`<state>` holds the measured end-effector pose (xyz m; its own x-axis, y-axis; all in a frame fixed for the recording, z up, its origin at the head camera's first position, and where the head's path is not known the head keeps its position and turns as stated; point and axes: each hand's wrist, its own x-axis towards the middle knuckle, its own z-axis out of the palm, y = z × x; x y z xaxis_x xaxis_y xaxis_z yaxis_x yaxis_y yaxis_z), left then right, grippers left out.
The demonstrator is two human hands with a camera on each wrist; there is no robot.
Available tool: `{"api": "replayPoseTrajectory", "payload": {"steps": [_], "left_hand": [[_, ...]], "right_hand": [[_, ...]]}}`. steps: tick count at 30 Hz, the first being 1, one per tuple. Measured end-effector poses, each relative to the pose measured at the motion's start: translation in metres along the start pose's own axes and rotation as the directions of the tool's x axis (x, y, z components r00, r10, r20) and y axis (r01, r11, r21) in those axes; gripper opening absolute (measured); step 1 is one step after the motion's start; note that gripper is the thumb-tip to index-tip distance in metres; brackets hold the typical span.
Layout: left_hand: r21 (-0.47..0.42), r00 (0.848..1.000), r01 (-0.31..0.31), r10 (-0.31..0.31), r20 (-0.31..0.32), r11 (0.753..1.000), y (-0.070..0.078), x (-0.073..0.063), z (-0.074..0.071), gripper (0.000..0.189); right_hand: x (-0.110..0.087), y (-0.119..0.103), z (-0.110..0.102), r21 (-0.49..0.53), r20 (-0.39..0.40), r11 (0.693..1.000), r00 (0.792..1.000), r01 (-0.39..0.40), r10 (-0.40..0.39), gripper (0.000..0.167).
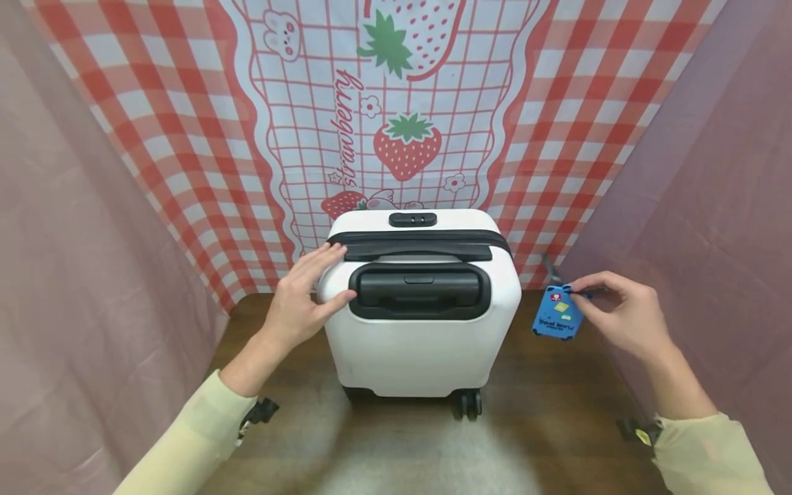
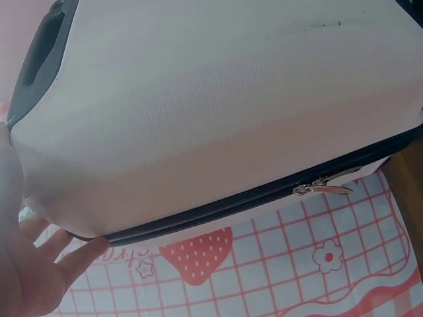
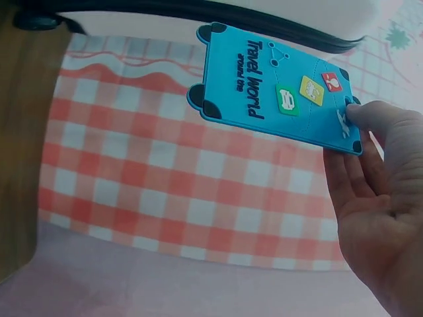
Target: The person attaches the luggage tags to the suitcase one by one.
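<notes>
Head view: the right hand pinches the blue luggage tag by one end, apart from the upright white suitcase, where the left hand rests with fingers loosely extended, so a sideways push might set its wheels rolling.

The luggage tag is covering fingertips of the right hand, which its wrist view's edge is cropping. The left wrist view is likewise cropping the left hand. The suitcase is concealing part of the patterned cloth. In the head view, the tag's smallest lettering is appearing blurred.
</notes>
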<state>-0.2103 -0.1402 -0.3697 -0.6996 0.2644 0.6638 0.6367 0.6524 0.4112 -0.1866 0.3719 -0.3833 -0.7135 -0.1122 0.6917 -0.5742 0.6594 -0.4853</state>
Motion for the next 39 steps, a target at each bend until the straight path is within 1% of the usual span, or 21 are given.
{"api": "replayPoseTrajectory", "payload": {"steps": [6, 11, 14, 22, 29, 34, 39], "left_hand": [[-0.008, 1.0, -0.021, 0.021, -0.011, 1.0, -0.002, 0.0, 0.0, 0.074], [-0.008, 1.0, -0.013, 0.013, -0.006, 1.0, -0.002, 0.0, 0.0, 0.074], [-0.009, 1.0, -0.008, 0.008, -0.003, 1.0, -0.002, 0.0, 0.001, 0.073], [-0.009, 1.0, 0.001, -0.001, -0.002, 1.0, -0.001, 0.0, 0.001, 0.073], [-0.003, 1.0, 0.0, 0.0, -0.001, 1.0, -0.001, 0.0, 0.001, 0.073], [-0.004, 1.0, -0.002, 0.002, -0.006, 1.0, -0.001, 0.0, 0.001, 0.073], [-0.002, 1.0, -0.002, 0.002, -0.008, 1.0, 0.0, 0.001, 0.001, 0.073]], "right_hand": [[0.009, -0.008, -0.004, 0.031, -0.002, 0.999, 0.999, 0.04, -0.04, 0.038], [0.014, -0.013, -0.007, 0.063, 0.006, 0.995, 0.997, 0.078, -0.078, 0.04], [0.017, -0.015, -0.007, 0.089, -0.007, 0.99, 0.994, 0.108, -0.108, 0.043], [0.025, -0.028, -0.01, 0.134, -0.012, 0.98, 0.989, 0.146, -0.146, 0.045], [0.033, -0.04, -0.014, 0.177, -0.021, 0.963, 0.979, 0.203, -0.202, 0.045], [0.041, -0.052, -0.016, 0.203, -0.022, 0.945, 0.966, 0.258, -0.259, 0.041], [0.049, -0.068, -0.017, 0.243, -0.029, 0.921, 0.951, 0.305, -0.308, 0.029]]}}
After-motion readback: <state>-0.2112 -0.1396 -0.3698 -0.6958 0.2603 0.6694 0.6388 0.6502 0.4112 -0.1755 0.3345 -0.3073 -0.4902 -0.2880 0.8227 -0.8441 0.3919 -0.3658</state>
